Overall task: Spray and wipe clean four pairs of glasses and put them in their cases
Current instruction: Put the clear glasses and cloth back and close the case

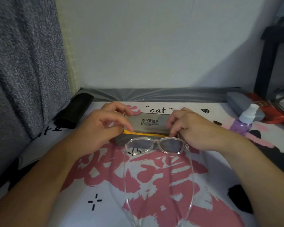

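A grey glasses case (pixel 147 123) with printed lettering on its lid lies in the middle of the printed sheet. The lid is slightly raised, and a strip of yellow cloth (pixel 144 133) shows in the gap. My left hand (pixel 103 126) grips the lid's left end, thumb at the front edge and fingers over the back. My right hand (pixel 192 128) grips the right end with curled fingers. Clear-framed glasses (pixel 156 142) lie unfolded just in front of the case, their temples stretching toward me.
A spray bottle (pixel 244 122) with purple liquid and a white cap stands at the right. Behind it lie a closed grey case (pixel 236 100) and a red box (pixel 269 112). A black pouch (pixel 74 110) lies at the left by a grey curtain. The wall is close behind.
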